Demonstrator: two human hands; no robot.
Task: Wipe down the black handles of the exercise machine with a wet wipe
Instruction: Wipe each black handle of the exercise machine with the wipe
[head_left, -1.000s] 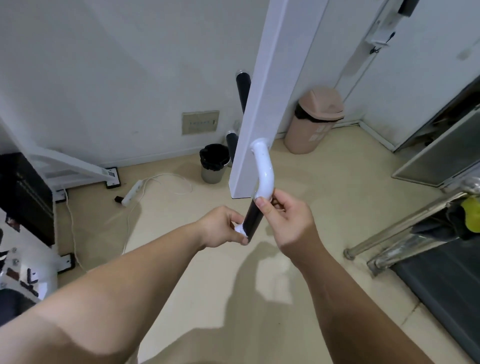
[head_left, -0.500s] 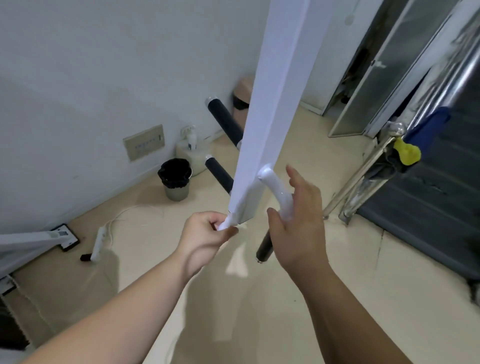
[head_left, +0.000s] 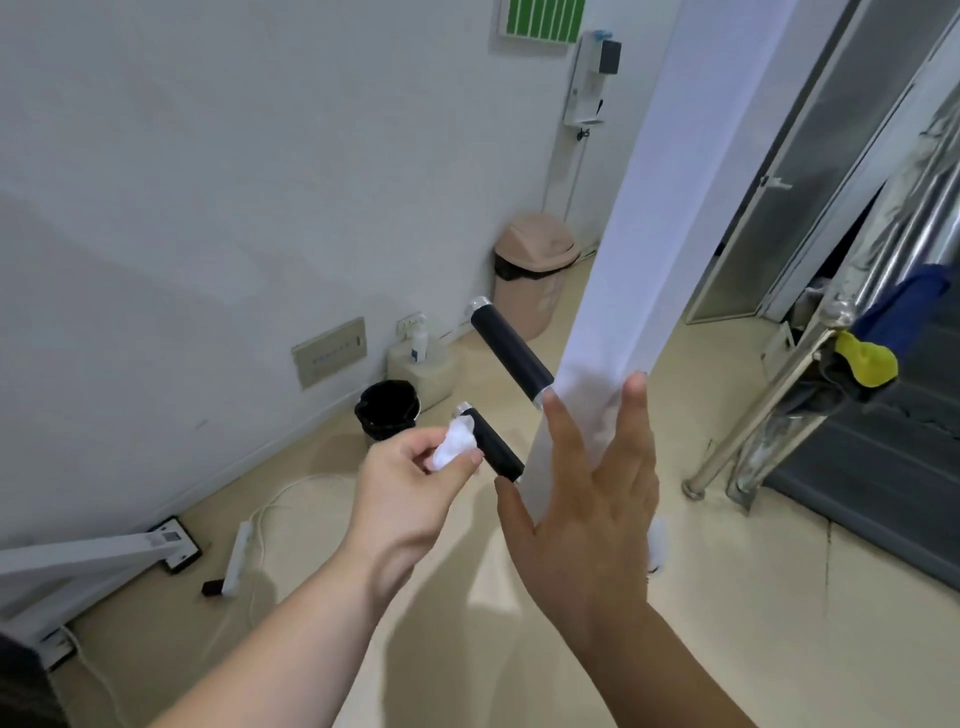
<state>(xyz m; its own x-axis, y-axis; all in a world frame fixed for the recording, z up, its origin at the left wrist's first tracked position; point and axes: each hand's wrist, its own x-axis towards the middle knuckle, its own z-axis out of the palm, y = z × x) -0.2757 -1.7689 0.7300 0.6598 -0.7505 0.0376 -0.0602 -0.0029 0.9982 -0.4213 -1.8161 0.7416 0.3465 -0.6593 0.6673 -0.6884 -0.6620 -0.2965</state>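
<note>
pinching wet wipe, left hand meets lower black handle to scrub it; right hand splayed, fingers apart, steadying white post.

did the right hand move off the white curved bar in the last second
Yes. The right hand has let go of the white curved bar and now spreads open in front of the white post, fingers pointing up it.

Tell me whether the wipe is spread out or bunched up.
Bunched up: the wet wipe sits as a crumpled wad pinched by the left hand.
</note>
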